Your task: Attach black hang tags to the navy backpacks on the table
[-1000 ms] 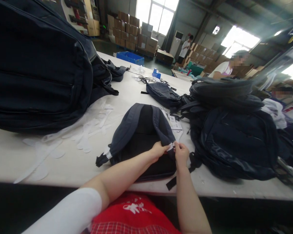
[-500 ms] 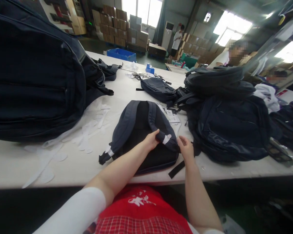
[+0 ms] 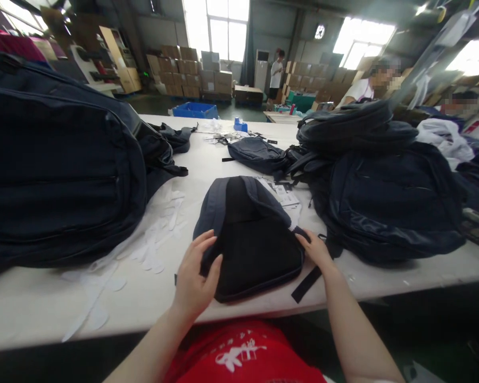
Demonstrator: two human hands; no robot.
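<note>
A dark navy backpack [image 3: 259,255] lies on the table in front of me, its black back panel and two shoulder straps facing up. My left hand [image 3: 197,274] is at the bag's left edge by the lower left strap, thumb and fingers apart. At the opposite side, my right hand [image 3: 317,250] pinches the lower end of the right shoulder strap [image 3: 271,205], where a bit of white shows. A loose black webbing strap [image 3: 306,284] trails on the table below that hand. The lower part of the left strap is hidden by my left hand.
Large dark backpacks stand at left [image 3: 59,175] and right [image 3: 399,207], with more bags stacked behind. White strips [image 3: 151,255] and printed cards [image 3: 285,194] lie on the white table [image 3: 155,298]. Beyond are a blue bin [image 3: 195,110], cartons [image 3: 187,69] and several people.
My left hand has left the right strap and moved left to the bag's left edge. My right hand now pinches the right strap's end. The view has levelled.
</note>
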